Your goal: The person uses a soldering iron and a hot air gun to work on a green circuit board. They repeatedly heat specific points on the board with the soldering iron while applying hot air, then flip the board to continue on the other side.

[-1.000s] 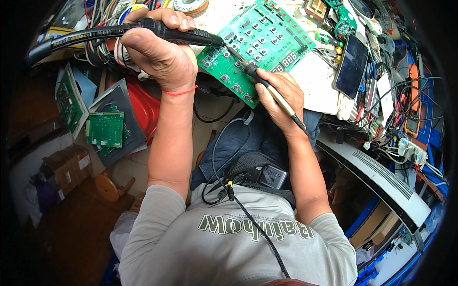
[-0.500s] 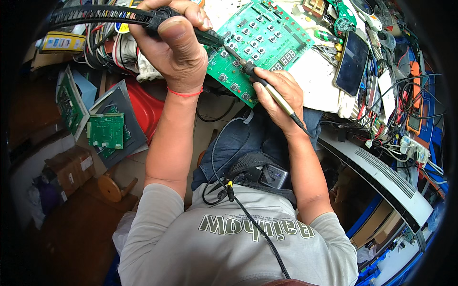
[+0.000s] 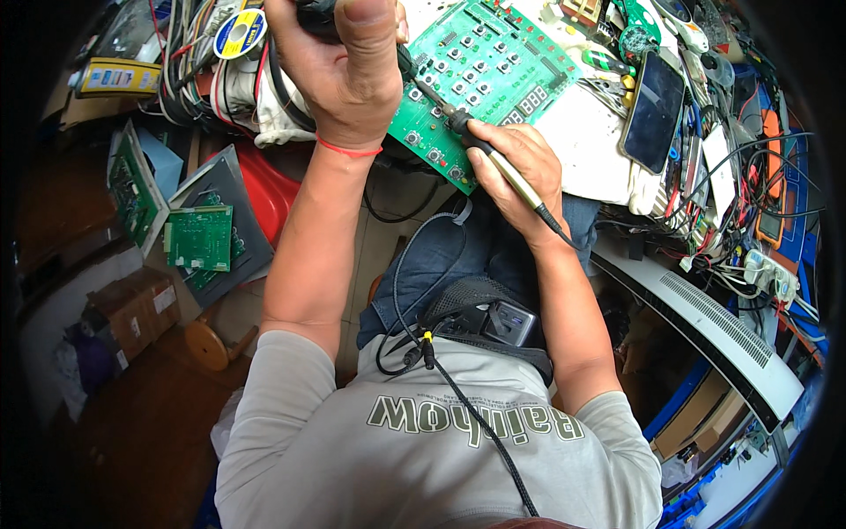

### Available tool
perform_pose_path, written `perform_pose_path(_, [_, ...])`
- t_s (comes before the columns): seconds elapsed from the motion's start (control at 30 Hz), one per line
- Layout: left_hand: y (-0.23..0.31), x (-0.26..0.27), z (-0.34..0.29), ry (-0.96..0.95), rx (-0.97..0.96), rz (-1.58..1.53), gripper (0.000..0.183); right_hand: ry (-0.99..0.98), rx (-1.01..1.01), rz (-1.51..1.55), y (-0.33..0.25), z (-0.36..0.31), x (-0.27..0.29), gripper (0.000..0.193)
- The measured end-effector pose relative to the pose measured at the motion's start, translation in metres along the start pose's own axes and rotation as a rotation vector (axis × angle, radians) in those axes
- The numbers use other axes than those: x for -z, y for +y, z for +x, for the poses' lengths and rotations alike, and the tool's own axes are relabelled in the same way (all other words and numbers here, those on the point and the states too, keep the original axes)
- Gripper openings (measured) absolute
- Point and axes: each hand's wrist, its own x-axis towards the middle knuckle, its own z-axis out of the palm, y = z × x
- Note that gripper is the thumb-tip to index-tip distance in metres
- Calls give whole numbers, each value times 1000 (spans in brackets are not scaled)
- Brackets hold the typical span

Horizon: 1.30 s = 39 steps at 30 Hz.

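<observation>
A green circuit board (image 3: 426, 130) with several push buttons and digit displays lies on the white work surface ahead of me. My right hand (image 3: 532, 166) grips a soldering iron (image 3: 514, 180) by its gold handle, fingers wrapped round it, and its tip points left over the board's lower left part. Raised at the board's left edge, my left hand (image 3: 352, 75) is closed round a dark tapered tool (image 3: 405, 63). That tool's narrow end comes close to the iron's tip; whether the two touch I cannot tell. Much of the tool is hidden behind my thumb and palm.
A black phone (image 3: 652, 113) lies right of the board beside tangled cables and tools. A solder spool (image 3: 240, 34) and wire bundles sit at the left. Lower left are more circuit boards (image 3: 199, 238), a red stool (image 3: 264, 189) and a cardboard box (image 3: 132, 313).
My left hand has moved slightly right and nearer the head camera, with its tool turned so the ribbed black hose no longer shows. The right hand and soldering iron stay nearly in place.
</observation>
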Motion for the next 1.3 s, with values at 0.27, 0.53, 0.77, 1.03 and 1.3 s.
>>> perform_pose_path(0.27, [30, -6, 16, -3, 72, 429, 42, 78, -18, 96, 0, -4, -2, 31])
perform_pose_path(0.53, [157, 14, 14, -6, 76, 315, 90, 326, -123, 566, -34, -25, 42, 36])
perform_pose_path(0.77, [128, 26, -102, -440, 414, 761, 56, 430, -372, 756, -84, -10, 79, 54])
perform_pose_path(1.03, [88, 4, -109, -887, 205, 946, 19, 148, -664, 594, -152, 3, 112, 65])
perform_pose_path(1.3, [114, -42, -94, -1073, 194, 958, 16, 131, -536, 460, -174, -21, 120, 57])
